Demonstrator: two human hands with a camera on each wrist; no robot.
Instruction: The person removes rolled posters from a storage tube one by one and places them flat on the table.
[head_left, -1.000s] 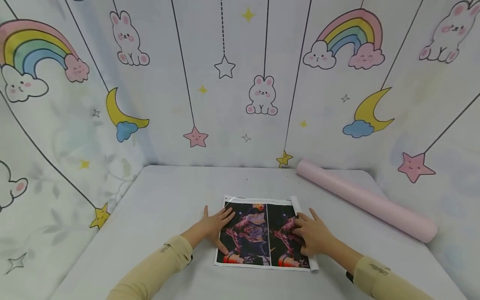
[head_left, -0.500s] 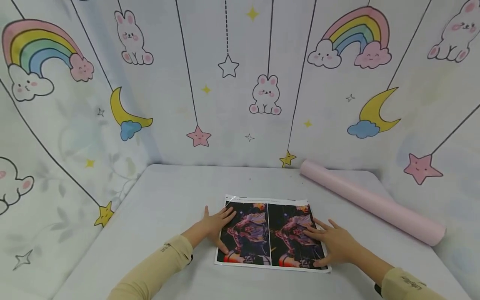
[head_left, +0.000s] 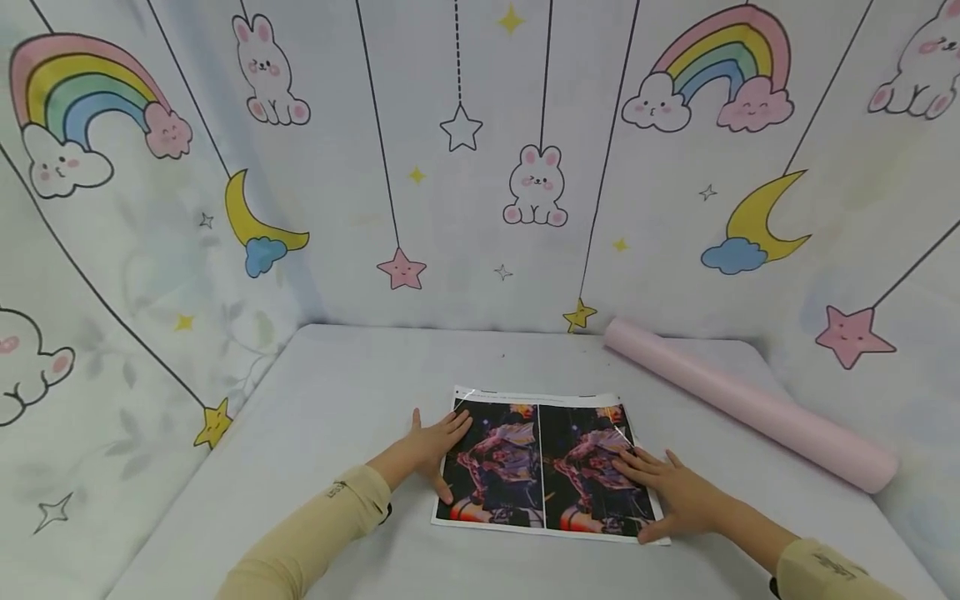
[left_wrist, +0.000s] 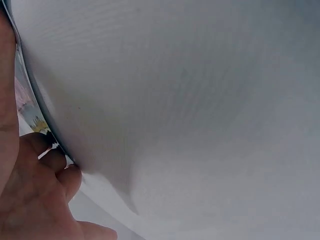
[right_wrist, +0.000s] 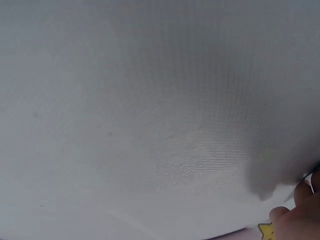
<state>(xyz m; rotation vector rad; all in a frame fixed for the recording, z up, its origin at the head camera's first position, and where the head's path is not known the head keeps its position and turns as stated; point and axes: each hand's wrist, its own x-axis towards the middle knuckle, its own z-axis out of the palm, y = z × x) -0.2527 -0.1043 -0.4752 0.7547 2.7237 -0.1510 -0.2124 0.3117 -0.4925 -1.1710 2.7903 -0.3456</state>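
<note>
A printed sheet with two matching dark, colourful pictures side by side lies flat in front of me in the head view. Shiny streaks cross its upper corners, like those of a clear film. My left hand rests with spread fingers on its left edge. On the right edge lies my right hand, its fingers reaching over the right picture and its thumb near the lower corner. The left wrist view shows the left hand at the sheet's edge. Only some fingers of the right hand show in the right wrist view.
A long pale pink roll lies slantwise at the right of the white-covered table. Behind the table and at its sides hangs a white cloth printed with rabbits, stars, moons and rainbows.
The sheet's right edge, curled inward one second ago, now lies flat. My right hand has moved outward to the right along with it. My left hand stays on the left edge.
</note>
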